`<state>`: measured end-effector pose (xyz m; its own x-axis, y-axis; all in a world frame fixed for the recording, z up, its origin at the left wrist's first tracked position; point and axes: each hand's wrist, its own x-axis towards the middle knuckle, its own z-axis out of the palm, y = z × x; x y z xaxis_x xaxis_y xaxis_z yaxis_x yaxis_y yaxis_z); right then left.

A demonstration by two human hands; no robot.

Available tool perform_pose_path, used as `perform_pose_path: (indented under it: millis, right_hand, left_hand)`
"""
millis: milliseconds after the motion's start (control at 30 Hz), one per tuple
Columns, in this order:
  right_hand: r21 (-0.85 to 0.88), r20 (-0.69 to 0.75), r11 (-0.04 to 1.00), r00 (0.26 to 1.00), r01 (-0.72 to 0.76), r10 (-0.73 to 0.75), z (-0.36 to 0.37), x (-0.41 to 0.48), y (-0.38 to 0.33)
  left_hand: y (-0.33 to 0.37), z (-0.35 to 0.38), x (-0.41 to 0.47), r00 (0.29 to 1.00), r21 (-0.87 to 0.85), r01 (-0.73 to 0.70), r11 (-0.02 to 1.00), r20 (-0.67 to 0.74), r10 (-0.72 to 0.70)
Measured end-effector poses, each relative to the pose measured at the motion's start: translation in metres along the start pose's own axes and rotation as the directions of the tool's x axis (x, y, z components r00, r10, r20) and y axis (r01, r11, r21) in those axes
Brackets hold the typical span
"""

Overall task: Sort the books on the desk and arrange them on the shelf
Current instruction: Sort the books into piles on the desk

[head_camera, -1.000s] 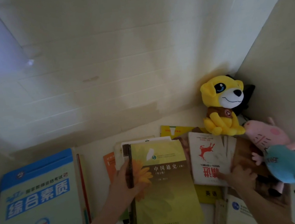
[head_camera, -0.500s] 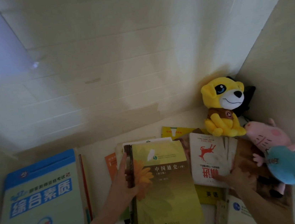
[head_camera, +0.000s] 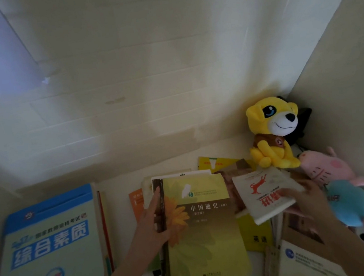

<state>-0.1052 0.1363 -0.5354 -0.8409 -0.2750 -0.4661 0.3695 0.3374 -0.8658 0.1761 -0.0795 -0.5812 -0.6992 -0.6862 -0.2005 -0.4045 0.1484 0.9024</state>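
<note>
- Nearest me at the right lies a white-covered book with a round blue emblem point(head_camera: 306, 264), partly under my right forearm.
- At my near left lies a large pale-green workbook with a blue top band and bold blue characters point(head_camera: 52, 245), flat on the white desk point(head_camera: 118, 189).
- My left hand point(head_camera: 151, 224) grasps the spine edge of a yellow-green paperback with a sunflower on its cover point(head_camera: 206, 233). The thumb is over the cover and the fingers run straight along the side. That book tops a small stack in the middle of the desk.
- A yellow book with black characters point(head_camera: 257, 236) lies just right of the stack.
- My right hand point(head_camera: 308, 200), blurred, grasps a white paperback with a red animal figure point(head_camera: 265, 193) by its right edge. The book is tilted and lifted above the yellow one.
- An orange book point(head_camera: 136, 203) peeks out left of the stack, beyond my left hand.
- A pink pig plush in a blue dress point(head_camera: 337, 178) lies right of my right hand, against the side wall.
- Farthest, a yellow dog plush with a white muzzle point(head_camera: 272, 136) sits in the corner, upright.
</note>
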Motion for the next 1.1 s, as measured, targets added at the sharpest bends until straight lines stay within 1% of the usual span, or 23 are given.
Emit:
perform_pose_path:
  millis: [67, 133, 167, 200, 233, 267, 367, 433, 467, 533, 567, 600, 667, 700, 733, 800, 867, 900, 933, 967, 1033, 1067, 1100]
  right_hand:
    - [-0.05, 0.048, 0.997, 0.997, 0.059, -0.057, -0.013, -0.018, -0.024]
    - [-0.163, 0.177, 0.978, 0.979, 0.133, -0.104, -0.025, -0.044, -0.05]
    - [-0.225, 0.245, 0.955, 0.959, 0.195, -0.139, -0.029, -0.056, -0.065]
    - [-0.306, 0.283, 0.913, 0.942, 0.269, -0.182, -0.031, -0.066, -0.081]
    - [-0.337, 0.336, 0.877, 0.914, 0.343, -0.229, -0.034, -0.071, -0.096]
    - [-0.347, 0.393, 0.861, 0.891, 0.373, -0.227, -0.035, -0.072, -0.109]
    - [-0.297, 0.549, 0.866, 0.814, 0.402, -0.19, -0.023, -0.051, -0.14]
    - [-0.342, 0.619, 0.802, 0.76, 0.49, -0.2, -0.004, -0.034, -0.152]
    - [-0.377, 0.651, 0.765, 0.737, 0.521, -0.181, 0.009, -0.028, -0.158]
    - [-0.437, 0.721, 0.706, 0.687, 0.558, -0.096, 0.034, -0.017, -0.164]
    - [-0.445, 0.749, 0.685, 0.659, 0.577, -0.068, 0.044, -0.013, -0.167]
    - [-0.441, 0.761, 0.677, 0.646, 0.59, -0.067, 0.05, -0.012, -0.172]
    - [-0.38, 0.757, 0.664, 0.629, 0.644, -0.177, 0.058, -0.014, -0.192]
    - [-0.336, 0.771, 0.648, 0.595, 0.684, -0.227, 0.057, -0.017, -0.207]
    - [-0.299, 0.805, 0.631, 0.545, 0.716, -0.237, 0.055, -0.022, -0.224]
    - [-0.267, 0.874, 0.631, 0.459, 0.729, -0.159, 0.056, -0.031, -0.244]
    - [-0.324, 0.91, 0.6, 0.414, 0.732, -0.014, 0.071, -0.029, -0.237]
    - [-0.365, 0.913, 0.578, 0.403, 0.729, 0.068, 0.085, -0.026, -0.225]
    - [-0.425, 0.899, 0.536, 0.41, 0.73, 0.155, 0.102, -0.024, -0.209]
    - [-0.485, 0.874, 0.463, 0.429, 0.742, 0.228, 0.121, -0.021, -0.191]
    - [-0.548, 0.834, 0.326, 0.476, 0.771, 0.278, 0.154, -0.018, -0.152]
    - [-0.549, 0.834, 0.308, 0.488, 0.777, 0.258, 0.167, -0.017, -0.133]
    - [-0.534, 0.846, 0.337, 0.486, 0.776, 0.22, 0.178, -0.014, -0.114]
  left_hand:
    - [-0.001, -0.001, 0.0, 1.0, 0.009, 0.004, 1.0, 0.006, -0.004]
    - [-0.003, -0.001, 0.0, 1.0, 0.005, 0.011, 1.0, 0.017, -0.011]
    - [-0.004, -0.002, 0.0, 1.0, 0.001, 0.015, 1.0, 0.015, -0.015]
    - [-0.005, -0.002, 0.0, 1.0, 0.001, 0.011, 1.0, 0.012, -0.011]
    - [-0.006, -0.001, 0.0, 1.0, 0.002, 0.005, 1.0, 0.01, -0.005]
    - [-0.006, -0.001, 0.0, 1.0, 0.0, -0.001, 1.0, 0.011, 0.001]
    - [-0.009, -0.001, 0.001, 1.0, -0.002, 0.006, 1.0, 0.018, -0.006]
    - [-0.011, -0.002, 0.002, 1.0, -0.001, 0.017, 1.0, 0.026, -0.017]
    - [-0.011, -0.002, 0.003, 0.999, -0.006, 0.019, 1.0, 0.027, -0.019]
    - [-0.012, -0.003, 0.004, 1.0, -0.015, 0.018, 1.0, 0.021, -0.017]
    - [-0.01, -0.003, 0.004, 1.0, -0.027, 0.019, 0.999, 0.015, -0.019]
    - [-0.007, -0.003, 0.004, 1.0, -0.039, 0.025, 0.999, 0.012, -0.025]
    - [-0.006, -0.003, 0.004, 0.999, -0.027, 0.031, 0.999, 0.011, -0.031]
    - [-0.007, -0.004, 0.004, 0.999, -0.008, 0.037, 0.999, 0.015, -0.037]
    - [-0.008, -0.004, 0.004, 0.999, 0.006, 0.046, 0.999, 0.021, -0.046]
    - [-0.012, -0.004, 0.005, 0.997, 0.02, 0.062, 0.998, 0.036, -0.063]
    - [-0.016, -0.004, 0.007, 0.997, 0.028, 0.064, 0.998, 0.047, -0.065]
    - [-0.017, -0.004, 0.008, 0.997, 0.025, 0.063, 0.998, 0.049, -0.065]
    - [-0.019, -0.005, 0.01, 0.997, 0.019, 0.066, 0.998, 0.049, -0.066]
    - [-0.02, -0.005, 0.011, 0.997, 0.018, 0.064, 0.998, 0.051, -0.065]
    - [-0.022, -0.005, 0.013, 0.997, 0.017, 0.065, 0.998, 0.051, -0.066]
    - [-0.02, -0.005, 0.013, 0.996, -0.013, 0.078, 0.997, 0.052, -0.077]
    - [-0.018, -0.005, 0.013, 0.994, -0.062, 0.1, 0.993, 0.052, -0.097]
